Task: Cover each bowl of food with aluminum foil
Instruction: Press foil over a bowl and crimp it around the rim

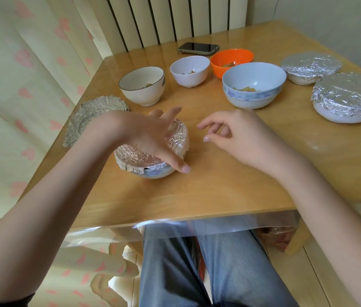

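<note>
**Loose foil edge and a crowded table**

The wooden table [208,187] carries everything. At two and three o'clock sit two foil-covered bowls [350,97], already done. At one o'clock the blue-patterned bowl [253,85] stands uncovered with food in it, with the orange bowl [231,62] just behind; at eleven and twelve the black-rimmed bowl [141,85] and a small white bowl [189,70] are also open. A spare foil piece [93,117] lies at nine o'clock, overhanging the table edge; a brush of the forearm could knock it off.

At centre, the foil-wrapped bowl [150,156] is under the left hand [148,134], which presses flat on the foil with fingers spread. Its near edge looks torn and lifted, so hard pressing may rip it further or tip the bowl.

The right hand [230,134] hovers loosely curled, holding nothing.
</note>
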Demonstrator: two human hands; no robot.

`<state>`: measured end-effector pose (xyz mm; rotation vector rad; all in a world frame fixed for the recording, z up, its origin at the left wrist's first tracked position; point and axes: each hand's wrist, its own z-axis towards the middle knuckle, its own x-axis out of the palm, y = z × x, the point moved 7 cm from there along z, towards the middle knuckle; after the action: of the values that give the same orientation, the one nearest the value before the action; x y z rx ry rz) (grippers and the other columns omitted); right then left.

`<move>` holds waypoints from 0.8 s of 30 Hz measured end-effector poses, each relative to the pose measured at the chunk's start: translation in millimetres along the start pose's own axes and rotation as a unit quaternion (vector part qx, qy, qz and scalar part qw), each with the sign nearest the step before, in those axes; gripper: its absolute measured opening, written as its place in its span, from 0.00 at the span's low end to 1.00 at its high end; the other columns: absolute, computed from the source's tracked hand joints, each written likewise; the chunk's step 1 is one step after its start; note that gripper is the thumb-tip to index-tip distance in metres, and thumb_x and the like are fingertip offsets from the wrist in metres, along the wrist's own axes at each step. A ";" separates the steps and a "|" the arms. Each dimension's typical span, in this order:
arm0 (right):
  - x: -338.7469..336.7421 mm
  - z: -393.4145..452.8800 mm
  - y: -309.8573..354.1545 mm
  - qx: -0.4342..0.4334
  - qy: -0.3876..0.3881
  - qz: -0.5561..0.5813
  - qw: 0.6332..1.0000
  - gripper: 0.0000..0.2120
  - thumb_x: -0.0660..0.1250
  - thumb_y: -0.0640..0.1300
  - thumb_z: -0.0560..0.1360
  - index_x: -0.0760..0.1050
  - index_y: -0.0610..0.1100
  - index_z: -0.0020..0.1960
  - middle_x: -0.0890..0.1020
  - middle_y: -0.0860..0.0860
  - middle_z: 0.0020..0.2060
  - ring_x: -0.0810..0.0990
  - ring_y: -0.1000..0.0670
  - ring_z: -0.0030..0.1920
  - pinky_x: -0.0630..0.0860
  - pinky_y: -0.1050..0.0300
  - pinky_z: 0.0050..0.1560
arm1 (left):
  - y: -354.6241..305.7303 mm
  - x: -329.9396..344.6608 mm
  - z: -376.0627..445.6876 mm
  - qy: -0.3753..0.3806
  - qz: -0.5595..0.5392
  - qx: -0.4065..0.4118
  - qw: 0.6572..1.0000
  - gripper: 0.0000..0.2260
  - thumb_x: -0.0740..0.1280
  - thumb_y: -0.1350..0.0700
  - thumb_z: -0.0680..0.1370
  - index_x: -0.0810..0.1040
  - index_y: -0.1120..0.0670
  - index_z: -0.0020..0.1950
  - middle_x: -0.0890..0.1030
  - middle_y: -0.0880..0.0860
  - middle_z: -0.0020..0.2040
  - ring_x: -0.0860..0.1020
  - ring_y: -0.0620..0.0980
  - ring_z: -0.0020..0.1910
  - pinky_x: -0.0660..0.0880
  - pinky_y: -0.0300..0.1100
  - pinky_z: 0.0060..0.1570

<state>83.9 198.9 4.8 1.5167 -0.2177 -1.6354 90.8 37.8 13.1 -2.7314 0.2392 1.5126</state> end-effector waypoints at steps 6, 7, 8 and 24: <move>23.6 -25.6 18.4 0.009 0.013 0.029 0.999 0.19 0.74 0.51 0.69 0.76 0.50 0.58 0.81 0.56 0.47 0.80 0.58 0.41 0.77 0.58 0.49 | 11.6 -11.7 -14.3 0.016 0.006 0.100 0.995 0.64 0.77 0.33 0.53 0.26 0.27 0.68 0.29 0.41 0.76 0.29 0.44 0.74 0.41 0.54 0.74; 27.5 -27.0 19.6 0.013 0.009 0.037 0.999 0.20 0.75 0.52 0.69 0.75 0.49 0.58 0.81 0.55 0.48 0.80 0.57 0.42 0.77 0.58 0.49 | 14.2 -8.7 -13.1 0.030 0.015 0.115 0.993 0.65 0.79 0.34 0.53 0.27 0.26 0.68 0.30 0.41 0.76 0.30 0.44 0.74 0.41 0.53 0.74; 30.2 -27.8 20.0 0.017 0.001 0.046 0.999 0.20 0.75 0.51 0.68 0.74 0.49 0.57 0.80 0.55 0.47 0.80 0.56 0.42 0.76 0.58 0.48 | 15.7 -5.2 -11.6 0.040 0.017 0.126 0.991 0.65 0.80 0.35 0.54 0.29 0.25 0.68 0.32 0.41 0.77 0.32 0.43 0.75 0.42 0.52 0.76; 31.1 -13.2 18.6 0.033 -0.006 0.111 0.993 0.24 0.79 0.51 0.63 0.78 0.44 0.54 0.82 0.50 0.46 0.81 0.53 0.45 0.79 0.56 0.49 | 14.0 -0.5 -8.5 0.015 -0.015 0.122 0.992 0.58 0.79 0.33 0.52 0.42 0.25 0.70 0.55 0.38 0.72 0.58 0.47 0.74 0.62 0.52 0.72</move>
<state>108.0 172.0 -8.9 1.4759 -0.4348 -1.4737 95.8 23.3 18.9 -2.5549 0.3567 1.3369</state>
